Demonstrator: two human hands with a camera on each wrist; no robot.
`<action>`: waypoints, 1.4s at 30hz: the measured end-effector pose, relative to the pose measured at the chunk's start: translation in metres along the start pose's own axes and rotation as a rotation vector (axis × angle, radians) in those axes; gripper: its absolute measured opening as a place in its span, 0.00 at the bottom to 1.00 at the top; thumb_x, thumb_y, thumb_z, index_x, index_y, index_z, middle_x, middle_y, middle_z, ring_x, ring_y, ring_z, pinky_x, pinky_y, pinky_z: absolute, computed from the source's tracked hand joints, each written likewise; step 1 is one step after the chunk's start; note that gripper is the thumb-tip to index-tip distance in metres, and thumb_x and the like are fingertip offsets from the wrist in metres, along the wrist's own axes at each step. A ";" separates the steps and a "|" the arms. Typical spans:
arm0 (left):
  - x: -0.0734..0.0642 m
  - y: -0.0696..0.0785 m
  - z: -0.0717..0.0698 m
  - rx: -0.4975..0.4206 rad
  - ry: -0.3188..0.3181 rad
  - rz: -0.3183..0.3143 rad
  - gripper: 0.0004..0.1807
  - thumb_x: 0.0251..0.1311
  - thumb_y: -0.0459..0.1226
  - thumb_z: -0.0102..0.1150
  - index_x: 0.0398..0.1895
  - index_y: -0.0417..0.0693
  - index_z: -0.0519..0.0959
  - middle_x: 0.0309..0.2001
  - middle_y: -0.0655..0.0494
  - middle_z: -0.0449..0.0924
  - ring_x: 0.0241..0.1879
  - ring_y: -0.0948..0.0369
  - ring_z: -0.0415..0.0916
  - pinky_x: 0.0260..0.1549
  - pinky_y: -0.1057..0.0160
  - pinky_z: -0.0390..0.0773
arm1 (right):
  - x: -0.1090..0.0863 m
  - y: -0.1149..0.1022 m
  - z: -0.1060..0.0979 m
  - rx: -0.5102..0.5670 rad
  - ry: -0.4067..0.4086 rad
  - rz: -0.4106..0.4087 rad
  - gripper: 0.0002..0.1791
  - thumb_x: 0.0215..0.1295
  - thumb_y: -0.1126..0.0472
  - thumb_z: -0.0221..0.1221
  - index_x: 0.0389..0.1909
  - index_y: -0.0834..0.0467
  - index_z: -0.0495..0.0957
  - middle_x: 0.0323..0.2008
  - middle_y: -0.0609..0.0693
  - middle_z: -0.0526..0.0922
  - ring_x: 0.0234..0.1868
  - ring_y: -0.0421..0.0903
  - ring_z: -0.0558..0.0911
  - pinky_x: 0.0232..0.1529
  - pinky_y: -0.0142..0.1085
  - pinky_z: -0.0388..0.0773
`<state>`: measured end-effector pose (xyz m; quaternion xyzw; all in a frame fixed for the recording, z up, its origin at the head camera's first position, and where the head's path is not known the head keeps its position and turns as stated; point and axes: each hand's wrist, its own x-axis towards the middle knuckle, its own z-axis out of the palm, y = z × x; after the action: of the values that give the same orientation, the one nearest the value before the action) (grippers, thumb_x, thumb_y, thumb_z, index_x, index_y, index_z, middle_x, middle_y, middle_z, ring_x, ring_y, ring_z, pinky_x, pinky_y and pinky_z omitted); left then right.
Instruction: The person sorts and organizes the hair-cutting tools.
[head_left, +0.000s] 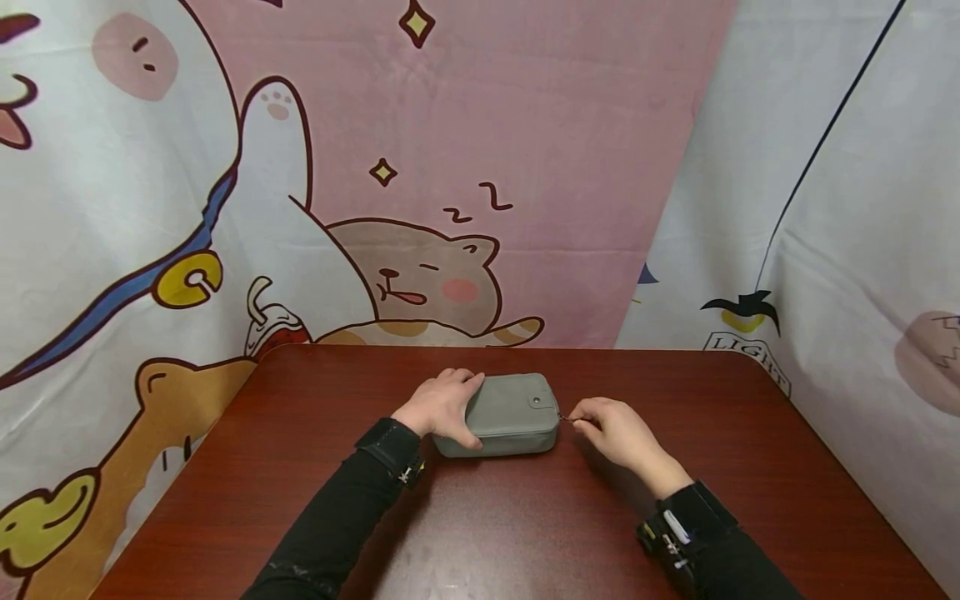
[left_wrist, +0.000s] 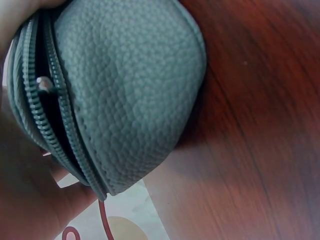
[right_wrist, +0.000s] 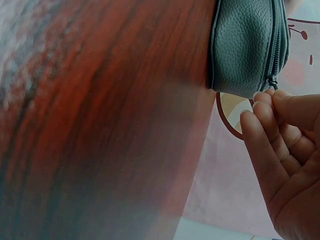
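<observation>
A grey-green pebbled leather zip pouch (head_left: 513, 408) lies on the table in the head view, with a small snap tab on its top near the right end. My left hand (head_left: 444, 406) grips its left end, thumb on the near side and fingers over the far side. At the right end, my right hand (head_left: 617, 429) pinches the zipper pull between thumb and fingertips; the zipper slider (right_wrist: 272, 81) shows just above them in the right wrist view. Seen from the left wrist, the zipper teeth (left_wrist: 37, 107) stand parted, and a small shiny rounded thing (left_wrist: 44, 83) shows in the gap. Its kind is unclear.
The pouch rests on a reddish-brown wooden table (head_left: 465, 525), whose far edge runs behind it. Cartoon-printed cloth (head_left: 570, 167) hangs beyond the table and along its sides. Both wrists carry dark straps with small devices.
</observation>
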<state>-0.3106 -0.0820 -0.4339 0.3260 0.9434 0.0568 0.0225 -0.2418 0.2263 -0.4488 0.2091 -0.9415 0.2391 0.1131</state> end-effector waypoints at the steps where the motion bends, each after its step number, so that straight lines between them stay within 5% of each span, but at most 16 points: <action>1: 0.000 0.000 0.000 0.001 -0.001 -0.001 0.62 0.34 0.63 0.73 0.75 0.46 0.62 0.66 0.49 0.68 0.62 0.52 0.65 0.52 0.52 0.74 | 0.000 0.000 0.000 0.000 0.000 0.000 0.05 0.63 0.66 0.66 0.36 0.53 0.84 0.34 0.43 0.82 0.34 0.42 0.80 0.37 0.43 0.78; 42: 0.000 0.000 0.000 0.006 -0.001 0.000 0.62 0.33 0.63 0.74 0.74 0.45 0.63 0.66 0.48 0.68 0.61 0.52 0.66 0.50 0.51 0.75 | -0.007 -0.006 -0.004 0.064 -0.078 -0.057 0.05 0.62 0.67 0.66 0.33 0.54 0.82 0.28 0.37 0.77 0.27 0.34 0.72 0.29 0.33 0.73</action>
<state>-0.3104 -0.0819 -0.4338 0.3262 0.9435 0.0537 0.0220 -0.2322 0.2257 -0.4446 0.2485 -0.9307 0.2575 0.0763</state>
